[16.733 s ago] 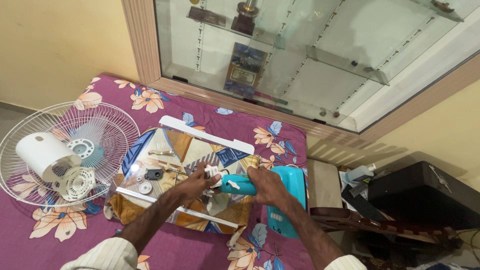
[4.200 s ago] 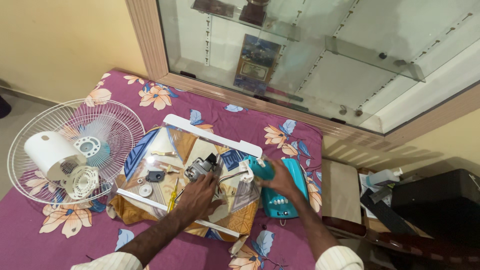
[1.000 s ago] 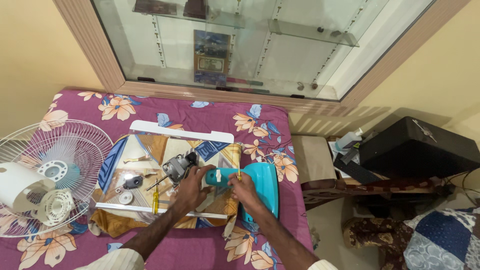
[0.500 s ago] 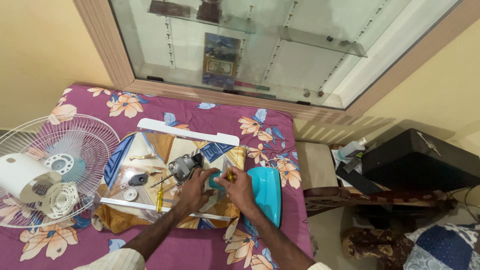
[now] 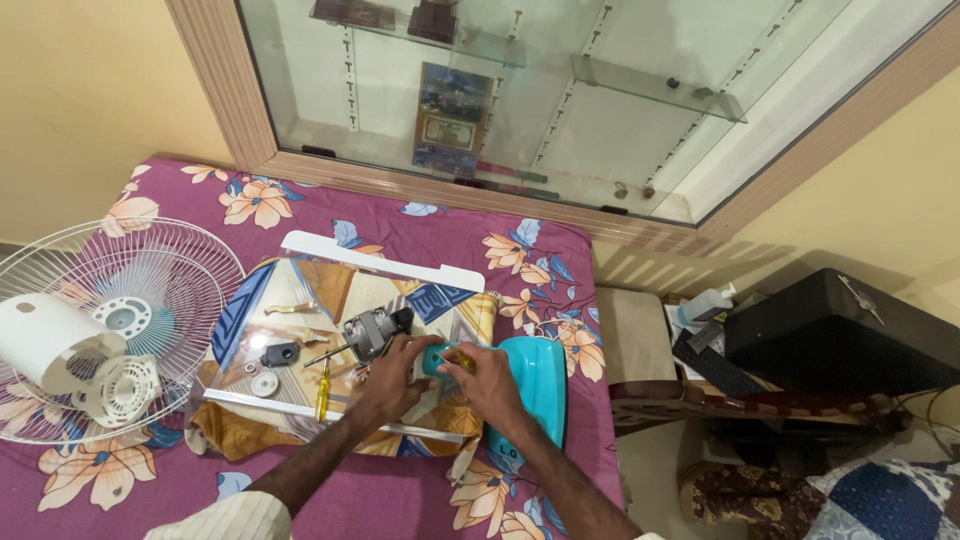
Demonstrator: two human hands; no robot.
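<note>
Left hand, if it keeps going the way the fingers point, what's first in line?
The left hand points up and slightly right across the cloth. Its fingertips already sit at the grey fan motor, so that likely comes first; beyond lies the white strip. Depth is unclear.

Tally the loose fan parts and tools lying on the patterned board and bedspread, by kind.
Wire fan guard: 1
White motor housing pieces: 2
Bare motor: 1
Teal fan base: 1
Yellow-handled screwdriver: 1
Small black part: 1
White round disc: 1
Total: 8

Teal fan base (image 5: 528,385) lies flat beside grey motor (image 5: 372,330).
</note>
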